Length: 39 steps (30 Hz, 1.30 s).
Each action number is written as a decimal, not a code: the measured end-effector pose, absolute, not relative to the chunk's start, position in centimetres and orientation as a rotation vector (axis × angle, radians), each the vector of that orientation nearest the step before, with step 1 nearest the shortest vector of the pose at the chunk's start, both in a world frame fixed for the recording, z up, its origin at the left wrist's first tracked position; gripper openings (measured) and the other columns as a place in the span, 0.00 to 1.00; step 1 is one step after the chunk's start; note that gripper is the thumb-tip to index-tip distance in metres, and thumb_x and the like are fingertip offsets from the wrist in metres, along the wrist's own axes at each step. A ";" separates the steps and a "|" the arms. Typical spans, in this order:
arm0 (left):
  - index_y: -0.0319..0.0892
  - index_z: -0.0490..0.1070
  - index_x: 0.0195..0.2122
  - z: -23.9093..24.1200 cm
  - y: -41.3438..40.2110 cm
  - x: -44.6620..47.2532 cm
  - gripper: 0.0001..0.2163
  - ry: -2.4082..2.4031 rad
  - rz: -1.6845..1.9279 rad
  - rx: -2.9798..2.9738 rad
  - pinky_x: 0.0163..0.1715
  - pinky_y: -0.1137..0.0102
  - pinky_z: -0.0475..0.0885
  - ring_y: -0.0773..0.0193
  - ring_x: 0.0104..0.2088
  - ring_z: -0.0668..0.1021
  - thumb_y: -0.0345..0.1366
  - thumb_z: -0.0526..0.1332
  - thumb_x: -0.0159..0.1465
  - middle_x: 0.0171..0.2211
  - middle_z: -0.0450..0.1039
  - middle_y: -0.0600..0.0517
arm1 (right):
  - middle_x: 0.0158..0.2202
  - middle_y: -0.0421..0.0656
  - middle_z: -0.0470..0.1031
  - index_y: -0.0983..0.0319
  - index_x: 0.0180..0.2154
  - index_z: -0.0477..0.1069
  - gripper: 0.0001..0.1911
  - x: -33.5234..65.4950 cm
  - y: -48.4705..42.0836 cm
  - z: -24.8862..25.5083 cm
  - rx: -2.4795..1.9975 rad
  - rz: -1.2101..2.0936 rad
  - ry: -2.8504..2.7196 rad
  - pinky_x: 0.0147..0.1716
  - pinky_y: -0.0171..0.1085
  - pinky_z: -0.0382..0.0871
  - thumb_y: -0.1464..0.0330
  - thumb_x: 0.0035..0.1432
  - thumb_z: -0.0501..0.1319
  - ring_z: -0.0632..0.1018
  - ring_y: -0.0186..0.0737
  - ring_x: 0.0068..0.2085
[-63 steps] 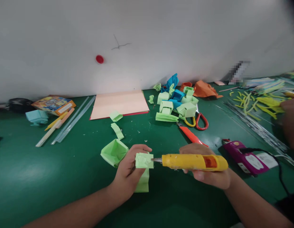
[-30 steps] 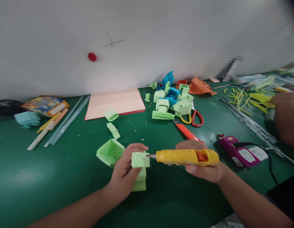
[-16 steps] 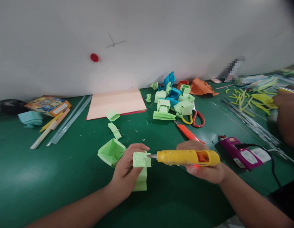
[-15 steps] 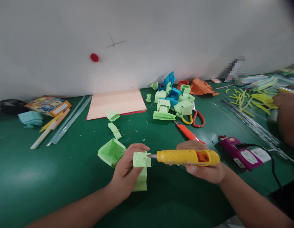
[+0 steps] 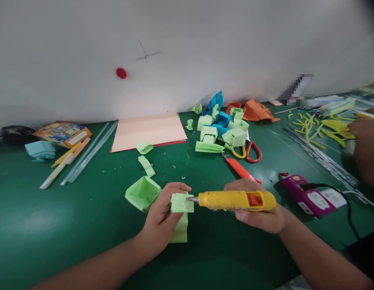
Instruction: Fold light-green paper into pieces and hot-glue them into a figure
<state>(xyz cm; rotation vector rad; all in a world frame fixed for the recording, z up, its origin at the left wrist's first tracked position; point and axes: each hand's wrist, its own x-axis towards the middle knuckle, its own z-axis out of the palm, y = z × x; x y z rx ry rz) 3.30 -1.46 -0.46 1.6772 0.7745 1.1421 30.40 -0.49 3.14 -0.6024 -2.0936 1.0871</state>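
My left hand (image 5: 162,219) is closed around a folded light-green paper piece (image 5: 181,203), whose small flat end faces up. Part of that piece hangs below my fingers. My right hand (image 5: 256,217) grips a yellow hot glue gun (image 5: 226,199), held level and pointing left. Its metal nozzle touches or nearly touches the top of the paper. Just left of my left hand lies an open light-green folded paper box (image 5: 143,194). Beyond it are a small green paper strip (image 5: 146,166) and another green paper scrap (image 5: 144,147).
Peach paper sheets (image 5: 149,131) lie by the wall. Right of them are folded paper pieces (image 5: 208,135), scissors (image 5: 253,151) and an orange-red cutter (image 5: 241,168). A purple power box (image 5: 307,195) with a black cord sits right; glue sticks (image 5: 87,155) lie left. Another person's hand (image 5: 366,145) is at the right edge.
The glue gun has shifted very slightly left, its nozzle a little further over the green paper. The whole scene has drifted slightly right in view. Both hands keep their holds.
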 end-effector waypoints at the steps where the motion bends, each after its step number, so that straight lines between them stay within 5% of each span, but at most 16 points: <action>1: 0.46 0.72 0.44 -0.5 -1.5 3.3 0.09 0.774 1.146 1.686 0.43 0.67 0.73 0.60 0.47 0.76 0.26 0.56 0.69 0.50 0.70 0.48 | 0.25 0.38 0.61 0.58 0.29 0.59 0.16 30.4 -0.5 3.2 -0.609 1.083 -2.094 0.24 0.38 0.54 0.60 0.67 0.58 0.63 0.36 0.25; 13: 0.44 0.72 0.43 -0.4 -1.9 3.2 0.08 0.759 1.177 1.677 0.40 0.64 0.75 0.57 0.46 0.77 0.28 0.55 0.70 0.50 0.70 0.45 | 0.24 0.37 0.61 0.58 0.27 0.60 0.18 30.6 -0.3 3.9 -0.621 0.975 -2.145 0.25 0.39 0.52 0.59 0.68 0.56 0.62 0.36 0.25; 19: 0.45 0.72 0.43 -0.4 -2.0 3.2 0.06 0.739 1.182 1.622 0.42 0.61 0.75 0.54 0.48 0.76 0.31 0.56 0.72 0.50 0.68 0.45 | 0.28 0.43 0.74 0.57 0.34 0.71 0.14 31.6 -0.3 5.0 -0.769 0.761 -2.110 0.27 0.40 0.64 0.57 0.69 0.56 0.73 0.42 0.28; 27: 0.45 0.72 0.43 -0.7 -2.0 3.2 0.06 0.737 1.174 1.628 0.43 0.61 0.75 0.55 0.48 0.76 0.34 0.56 0.72 0.51 0.67 0.45 | 0.38 0.47 0.79 0.59 0.39 0.74 0.11 31.6 0.8 3.4 -1.529 0.188 -2.092 0.32 0.41 0.67 0.58 0.65 0.62 0.79 0.48 0.37; 33: 0.44 0.72 0.43 -0.3 -2.3 3.2 0.06 0.751 1.191 1.676 0.46 0.59 0.75 0.54 0.50 0.76 0.34 0.56 0.72 0.50 0.69 0.44 | 0.41 0.44 0.80 0.57 0.43 0.74 0.11 29.8 1.3 2.8 -1.999 0.298 -2.304 0.26 0.39 0.61 0.65 0.57 0.65 0.80 0.49 0.39; 36: 0.44 0.71 0.43 -0.3 -2.6 3.2 0.06 0.726 1.194 1.719 0.47 0.59 0.75 0.54 0.51 0.76 0.32 0.55 0.72 0.50 0.70 0.44 | 0.49 0.47 0.78 0.58 0.51 0.72 0.21 29.8 0.6 2.7 -1.874 0.382 -2.394 0.38 0.44 0.71 0.65 0.55 0.66 0.79 0.54 0.48; 39: 0.45 0.71 0.45 -0.1 -3.2 3.0 0.07 0.693 1.221 1.771 0.48 0.59 0.74 0.54 0.52 0.75 0.29 0.55 0.71 0.51 0.69 0.44 | 0.59 0.52 0.71 0.58 0.63 0.63 0.34 30.1 -0.7 3.2 -1.711 0.325 -2.390 0.57 0.56 0.68 0.62 0.56 0.67 0.69 0.62 0.62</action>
